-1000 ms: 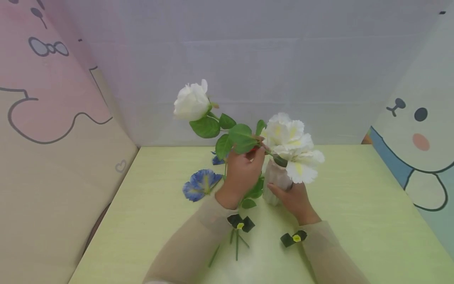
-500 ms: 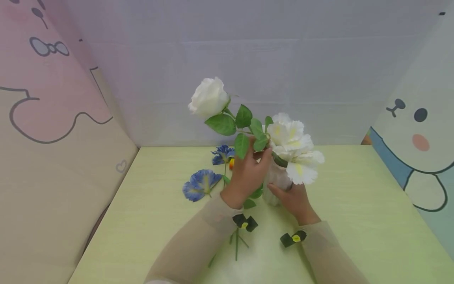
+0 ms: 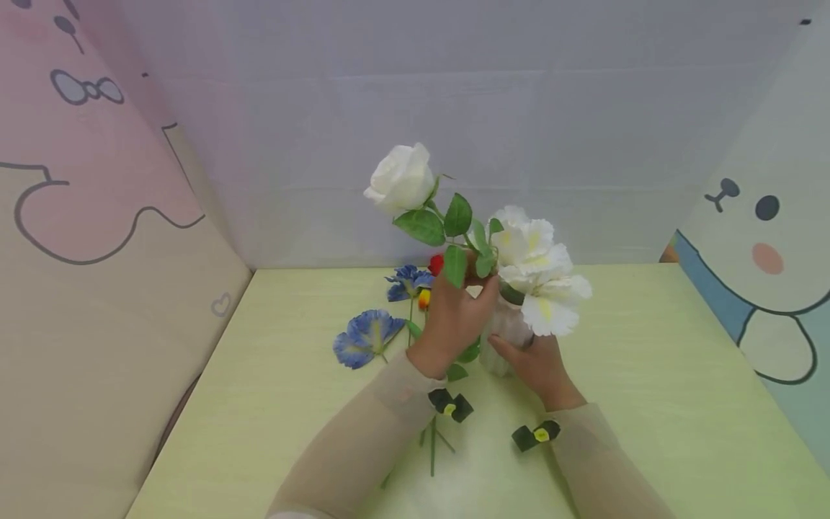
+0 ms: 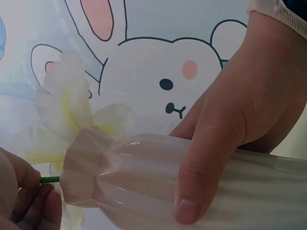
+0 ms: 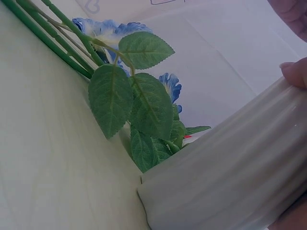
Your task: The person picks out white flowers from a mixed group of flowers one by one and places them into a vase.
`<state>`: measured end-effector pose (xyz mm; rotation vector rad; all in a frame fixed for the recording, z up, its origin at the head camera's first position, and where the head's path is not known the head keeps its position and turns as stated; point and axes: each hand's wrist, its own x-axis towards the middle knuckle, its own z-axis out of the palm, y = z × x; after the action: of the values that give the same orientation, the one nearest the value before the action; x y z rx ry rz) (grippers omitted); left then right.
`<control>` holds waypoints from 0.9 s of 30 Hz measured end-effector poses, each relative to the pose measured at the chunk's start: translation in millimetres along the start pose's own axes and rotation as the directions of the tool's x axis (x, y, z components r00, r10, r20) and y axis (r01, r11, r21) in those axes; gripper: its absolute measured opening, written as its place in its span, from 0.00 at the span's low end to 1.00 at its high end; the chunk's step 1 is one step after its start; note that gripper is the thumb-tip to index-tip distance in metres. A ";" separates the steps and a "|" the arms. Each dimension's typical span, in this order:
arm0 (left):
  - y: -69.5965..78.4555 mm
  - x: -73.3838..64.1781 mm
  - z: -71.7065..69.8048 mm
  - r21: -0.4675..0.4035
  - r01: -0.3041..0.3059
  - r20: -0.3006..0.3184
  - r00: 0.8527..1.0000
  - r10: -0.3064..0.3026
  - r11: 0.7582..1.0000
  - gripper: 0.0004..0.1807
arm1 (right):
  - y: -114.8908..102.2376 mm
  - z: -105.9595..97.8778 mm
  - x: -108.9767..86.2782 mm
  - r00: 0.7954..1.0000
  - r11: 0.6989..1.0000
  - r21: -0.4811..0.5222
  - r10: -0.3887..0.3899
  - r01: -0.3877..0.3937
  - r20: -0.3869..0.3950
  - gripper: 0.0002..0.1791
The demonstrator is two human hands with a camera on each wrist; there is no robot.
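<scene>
In the head view my left hand pinches the green stem of a white rose at the mouth of a pale ribbed vase. The rose leans up and to the left, its leaves spreading over my fingers. Between my left fingertips and the vase rim, the left wrist view shows a short piece of stem that reaches into the opening. My right hand grips the vase body, thumb across its front. White ruffled flowers with yellow centres stand in the vase, leaning right.
Left of the vase, blue flowers, a red bloom and an orange-yellow bud lie on the pale table. Their cut stems point toward me, partly under my left forearm. Cartoon-printed panels stand at both sides.
My left hand and the white rose have moved right, toward the vase, and the rose stands more upright. The red bloom and yellow bud have come into view. My right hand stays on the vase.
</scene>
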<state>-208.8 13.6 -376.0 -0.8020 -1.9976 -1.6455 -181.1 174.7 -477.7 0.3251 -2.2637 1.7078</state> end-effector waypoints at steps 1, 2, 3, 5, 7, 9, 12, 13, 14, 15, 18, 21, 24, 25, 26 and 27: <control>-0.8 0.1 0.4 0.020 -0.004 0.002 1.000 0.004 1.000 0.06 | 5.5 0.2 0.6 1.000 1.000 0.003 0.002 -0.002 -0.002 0.43; -1.5 0.3 0.8 0.035 -0.010 0.006 1.000 0.009 0.999 0.06 | 10.9 0.4 1.2 1.000 1.000 0.003 0.007 -0.007 -0.005 0.43; -2.3 0.5 1.2 0.050 -0.011 0.010 1.000 0.010 0.999 0.06 | 16.5 0.6 1.8 1.000 1.000 0.008 0.017 -0.017 -0.008 0.44; -4.3 1.0 2.0 0.071 -0.019 0.020 1.000 0.018 0.997 0.07 | 23.4 0.5 2.5 1.000 1.000 0.010 0.029 -0.029 -0.012 0.44; -6.1 1.8 2.8 0.072 -0.031 0.029 0.999 0.029 0.997 0.08 | 25.7 0.2 2.8 0.999 0.999 0.007 0.034 -0.033 -0.016 0.43; -8.2 2.1 3.7 0.068 -0.037 0.031 0.999 0.034 0.997 0.09 | 26.6 0.1 2.8 0.999 1.000 0.008 0.027 -0.027 -0.019 0.42; -11.3 2.1 5.1 0.074 -0.029 0.036 0.999 0.026 0.997 0.08 | 27.0 0.0 3.0 1.000 1.000 0.005 0.007 -0.007 -0.022 0.41; -12.3 2.0 5.4 0.080 -0.020 0.037 0.999 0.018 0.997 0.07 | 27.1 -0.1 3.1 1.000 1.000 0.005 0.002 -0.002 -0.020 0.41; -13.0 1.7 5.4 0.082 -0.006 0.039 0.999 0.003 0.997 0.07 | 26.8 -0.1 3.1 1.000 1.000 0.003 0.001 -0.001 -0.017 0.41; -14.2 1.5 5.5 0.086 0.014 0.041 0.999 -0.018 0.996 0.07 | 26.6 -0.1 2.8 1.000 1.000 -0.008 0.008 -0.008 -0.017 0.41; -17.5 0.7 4.5 0.087 0.089 0.058 0.994 -0.094 0.992 0.06 | 24.3 -0.6 1.4 0.997 0.996 -0.047 0.071 -0.071 -0.009 0.35; -21.8 0.5 2.9 0.115 0.147 0.077 0.985 -0.157 0.982 0.02 | 21.9 -0.8 -0.5 0.986 0.980 -0.111 0.165 -0.165 -0.010 0.29; -25.2 1.2 1.4 0.157 0.157 0.096 0.980 -0.173 0.975 0.03 | 20.8 -0.9 -1.4 0.978 0.970 -0.132 0.207 -0.206 -0.006 0.29; -25.8 1.6 1.0 0.166 0.156 0.100 0.980 -0.174 0.974 0.04 | 21.4 -0.7 -1.2 0.979 0.971 -0.126 0.203 -0.202 -0.004 0.30; -25.8 1.9 0.4 0.169 0.158 0.104 0.979 -0.177 0.973 0.05 | 21.7 -0.6 -1.2 0.981 0.974 -0.121 0.195 -0.194 -0.002 0.31; -26.1 2.3 -0.1 0.169 0.155 0.106 0.979 -0.174 0.973 0.05 | 22.2 -0.4 -1.3 0.983 0.977 -0.112 0.182 -0.181 -0.001 0.31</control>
<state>-228.1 10.5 -393.5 -0.7080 -2.3025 -1.5310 -187.5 181.1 -498.0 0.1045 -2.4496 1.6561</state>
